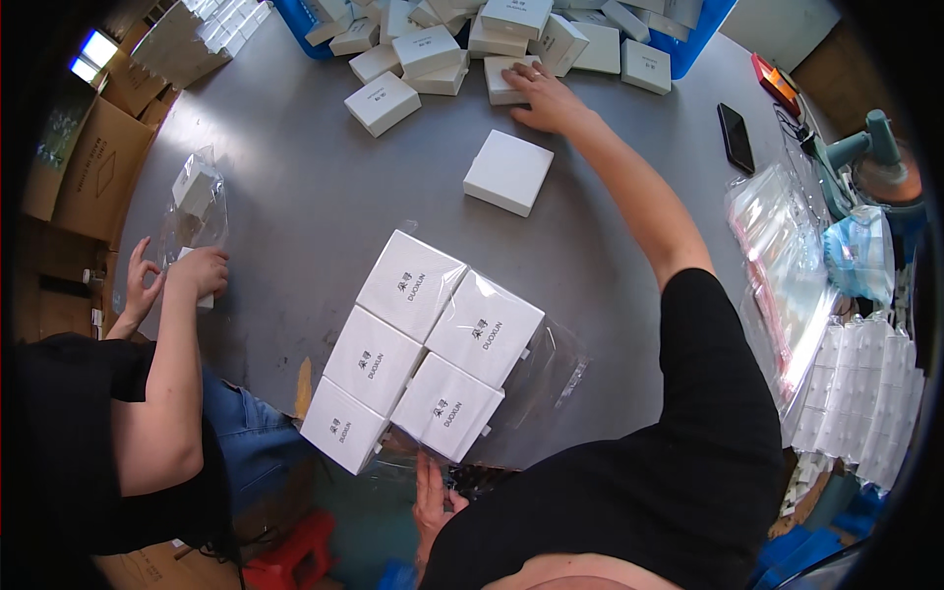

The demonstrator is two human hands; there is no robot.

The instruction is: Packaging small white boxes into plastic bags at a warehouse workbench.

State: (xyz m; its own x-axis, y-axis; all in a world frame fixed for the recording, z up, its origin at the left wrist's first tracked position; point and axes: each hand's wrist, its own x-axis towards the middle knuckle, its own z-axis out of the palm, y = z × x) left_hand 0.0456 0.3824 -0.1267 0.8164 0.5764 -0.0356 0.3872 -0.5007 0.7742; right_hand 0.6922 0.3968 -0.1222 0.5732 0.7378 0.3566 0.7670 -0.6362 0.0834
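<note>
My right hand [539,95] reaches to the far side of the table, its fingers closed over a white box [499,75] at the edge of a loose heap. Nearer to me a plain white box [508,172] lies alone. Several printed white boxes [374,361] stand packed in two slanting rows at the table's near edge, in a clear plastic bag [548,369] whose loose end spreads out to the right. Below them is my left hand [433,500], fingers stretched up against the bag's near side; part of the hand is hidden by my body.
A blue bin [686,49] spills white boxes at the back. On the right lie a black phone [735,138], clear bags [777,261] and white trays [854,393]. At left, a co-worker's hands [202,272] handle a bagged box [193,189]. A red stool [293,556] stands below.
</note>
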